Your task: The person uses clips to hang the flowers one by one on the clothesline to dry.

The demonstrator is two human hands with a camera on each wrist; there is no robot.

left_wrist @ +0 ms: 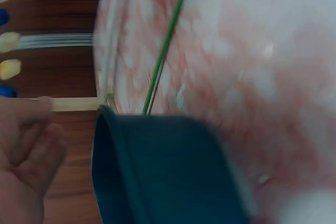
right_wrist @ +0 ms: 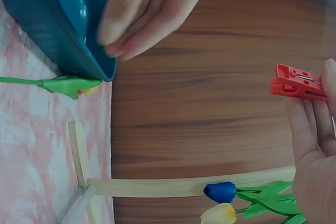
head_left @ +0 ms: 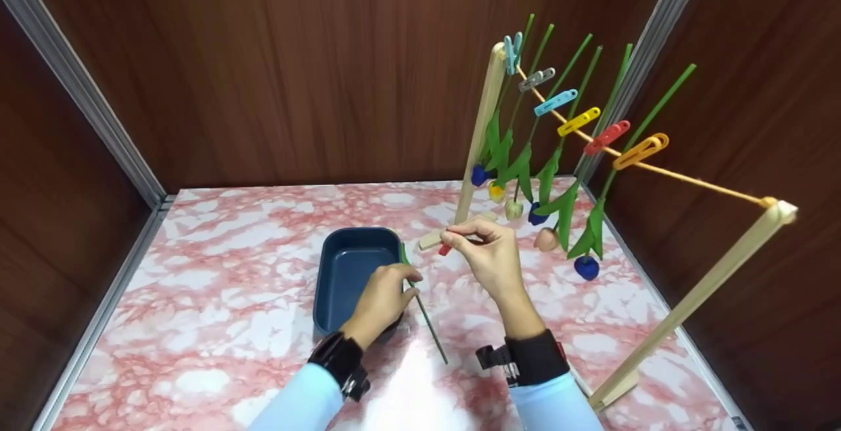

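Note:
My right hand [head_left: 491, 253] pinches a red clothespin [right_wrist: 296, 82] between thumb and fingers, raised above the table to the right of the basin. My left hand [head_left: 382, 293] hovers by the right rim of the dark blue basin [head_left: 358, 239], fingers loosely bent and holding nothing. Below it a tulip [right_wrist: 65, 84] with a green stem [head_left: 431, 327] lies on the table alongside the basin. Its yellow bloom [right_wrist: 88, 91] shows only partly in the right wrist view; in the head view the left hand covers some of the stem.
At the right, a wooden rack [head_left: 690, 306] carries an orange cord [head_left: 700, 184]. Several tulips [head_left: 587, 268] hang upside down from it by clothespins [head_left: 608, 137] of various colours. Wood-grain walls [head_left: 328, 76] enclose the marbled pink table [head_left: 217, 286].

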